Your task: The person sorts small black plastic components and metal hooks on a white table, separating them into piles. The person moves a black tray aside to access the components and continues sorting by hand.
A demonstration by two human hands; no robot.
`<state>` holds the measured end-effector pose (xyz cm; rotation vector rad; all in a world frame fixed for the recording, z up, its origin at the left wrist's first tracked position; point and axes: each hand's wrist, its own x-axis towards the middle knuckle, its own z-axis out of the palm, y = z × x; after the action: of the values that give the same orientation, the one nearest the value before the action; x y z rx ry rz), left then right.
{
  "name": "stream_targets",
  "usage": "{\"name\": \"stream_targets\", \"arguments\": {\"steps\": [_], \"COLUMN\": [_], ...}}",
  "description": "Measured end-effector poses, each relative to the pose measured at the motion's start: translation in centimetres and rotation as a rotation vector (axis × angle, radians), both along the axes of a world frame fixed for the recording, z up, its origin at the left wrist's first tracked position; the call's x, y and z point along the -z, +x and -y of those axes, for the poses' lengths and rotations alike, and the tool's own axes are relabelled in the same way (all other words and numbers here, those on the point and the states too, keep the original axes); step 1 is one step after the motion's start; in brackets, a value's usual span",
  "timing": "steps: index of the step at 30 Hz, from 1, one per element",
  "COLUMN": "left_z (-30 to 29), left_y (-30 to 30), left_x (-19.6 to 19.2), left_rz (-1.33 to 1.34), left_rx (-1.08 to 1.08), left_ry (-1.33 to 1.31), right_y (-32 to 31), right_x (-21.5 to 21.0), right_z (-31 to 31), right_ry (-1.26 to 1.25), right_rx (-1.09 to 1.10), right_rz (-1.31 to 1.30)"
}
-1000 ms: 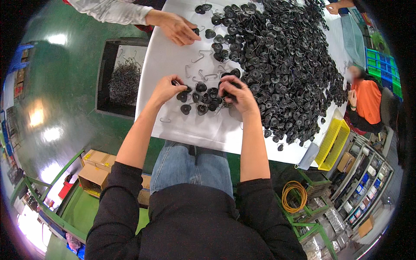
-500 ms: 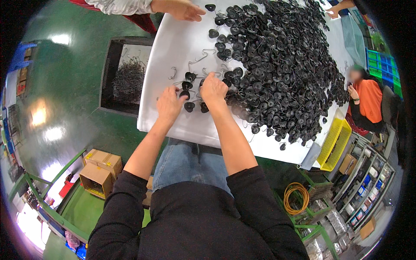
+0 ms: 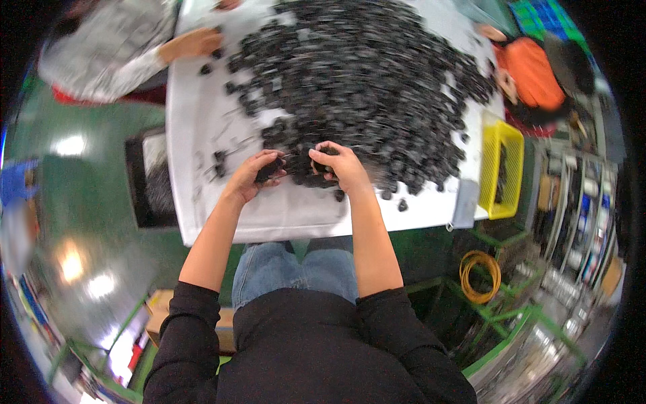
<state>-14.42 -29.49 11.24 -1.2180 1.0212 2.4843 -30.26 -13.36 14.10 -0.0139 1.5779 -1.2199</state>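
A big heap of small black rounded pieces with thin metal hooks (image 3: 377,101) covers much of the white table (image 3: 269,222). At the heap's near left edge, my left hand (image 3: 249,178) has its fingers curled around black pieces (image 3: 269,170). A short gap to the right, my right hand (image 3: 346,167) grips more black pieces (image 3: 324,160) between thumb and fingers. Motion blur hides how many each hand holds. Loose wire hooks (image 3: 232,149) and a few black pieces (image 3: 219,161) lie left of my left hand.
A dark crate (image 3: 138,182) with wire hooks stands left of the table. Another person's hand (image 3: 192,44) reaches over the far left corner. At the right are a yellow basket (image 3: 494,195), a person in orange (image 3: 535,74) and a coiled yellow hose (image 3: 480,276).
My view has shifted. My hands have left the loose pieces at the table's left and come to the heap's edge, now closed around black pieces. The other person's arm reaches farther into view.
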Motion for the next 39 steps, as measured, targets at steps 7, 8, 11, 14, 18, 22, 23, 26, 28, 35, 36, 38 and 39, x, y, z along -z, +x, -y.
{"name": "stream_targets", "arguments": {"steps": [7,8,11,14,18,22,23,26,28,35,36,38,39], "left_z": [-21.8,-25.4,-35.9,-44.0,-50.9,-51.1,-50.5,-45.7,-41.3,-21.4,-18.8,-13.7,-11.3], "left_y": [-23.6,-26.7,-35.7,-42.7,-48.3,-50.6,-50.9,-49.2,-45.5,-22.7,-18.8,-11.4,-8.1], "left_x": [-1.1,-1.4,-2.1,-2.7,-3.5,-4.4,-4.8,-5.3,-5.4,-3.5,-2.8,-0.8,0.1], "left_rz": [-0.168,-0.203,-0.222,-0.237,-0.209,-0.265,-0.218,-0.301,-0.447,-0.374,-0.296,-0.149,-0.021], "left_rx": [0.317,0.352,0.411,0.473,0.465,0.545,0.559,0.747,0.730,0.437,0.340,0.192,0.126], "left_ry": [0.113,0.153,0.111,0.168,0.107,0.060,0.009,-0.278,-0.556,-0.931,-0.958,-1.221,-1.300], "right_y": [-12.1,-14.0,-19.8,-25.2,-30.6,-33.8,-34.3,-34.8,-34.2,-21.2,-18.2,-12.0,-9.2], "right_x": [-1.8,-1.9,-1.2,0.1,2.1,4.2,4.6,5.7,5.7,0.7,0.7,0.7,0.9], "right_z": [-23.7,-27.1,-35.6,-42.2,-47.8,-51.0,-51.7,-51.7,-49.6,-28.5,-24.2,-17.0,-13.6], "right_ry": [-0.032,0.018,0.020,0.046,0.060,0.059,0.083,0.331,0.563,0.257,0.106,-0.085,-0.237], "right_rx": [0.758,0.865,1.052,1.126,1.313,1.294,1.300,1.258,1.149,0.407,0.326,0.023,-0.089], "right_rz": [-0.098,-0.135,-0.147,-0.146,-0.117,-0.202,-0.185,-0.157,-0.678,-1.546,-1.565,-1.600,-1.582]}}
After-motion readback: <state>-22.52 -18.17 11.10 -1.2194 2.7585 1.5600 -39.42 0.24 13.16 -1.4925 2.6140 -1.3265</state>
